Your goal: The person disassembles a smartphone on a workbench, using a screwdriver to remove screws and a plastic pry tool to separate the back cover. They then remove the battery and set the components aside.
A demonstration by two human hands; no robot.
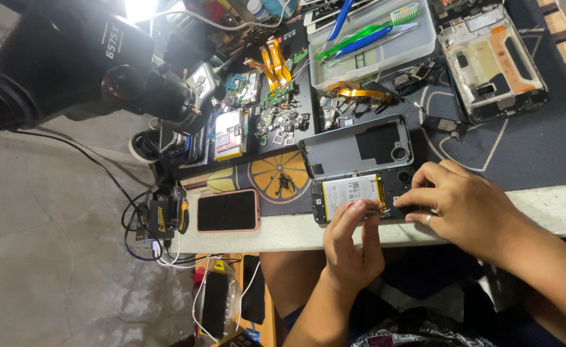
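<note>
An opened phone (360, 193) lies at the table's near edge, its white and yellow battery showing. My left hand (353, 241) rests its fingertips on the phone's lower edge next to the battery. My right hand (463, 205) presses on the phone's right end, near the camera hole, with a ring on one finger. Whether either hand pinches a small tool is too small to tell. Just above the phone lies its grey back cover (357, 146), inner side up.
A phone in a pink case (228, 210) lies left of the opened one. A clear tray (373, 38) with tweezers and a toothbrush stands at the back, a stripped phone frame (492, 61) to its right. Loose circuit boards and flex cables (270, 96) cover the mat. A black microscope (84, 64) looms left.
</note>
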